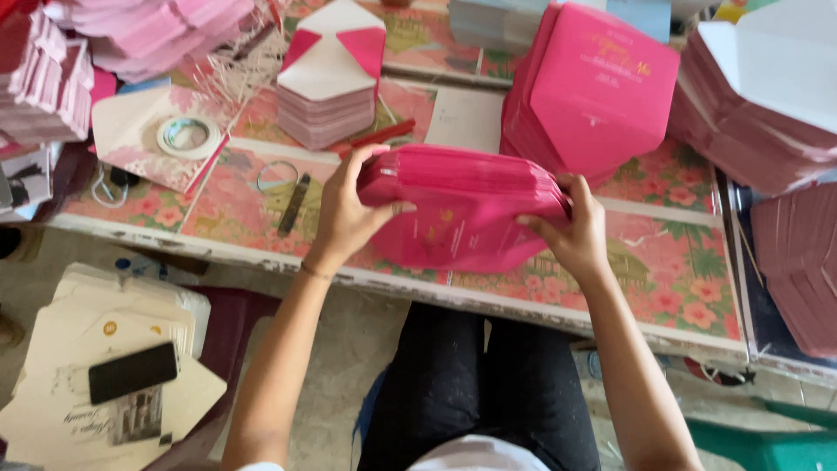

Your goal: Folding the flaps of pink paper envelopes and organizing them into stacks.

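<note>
Long table (680,288) with a flowered pink covering, worn white at the near edge. Resting directly on it: a tape roll (187,135) at the left, a dark flat tool (294,203) beside a metal ring (277,174), a red pencil (384,133), and several stacks of pink envelopes (593,87). Farther back, a smaller stack with white flaps (327,92).
</note>
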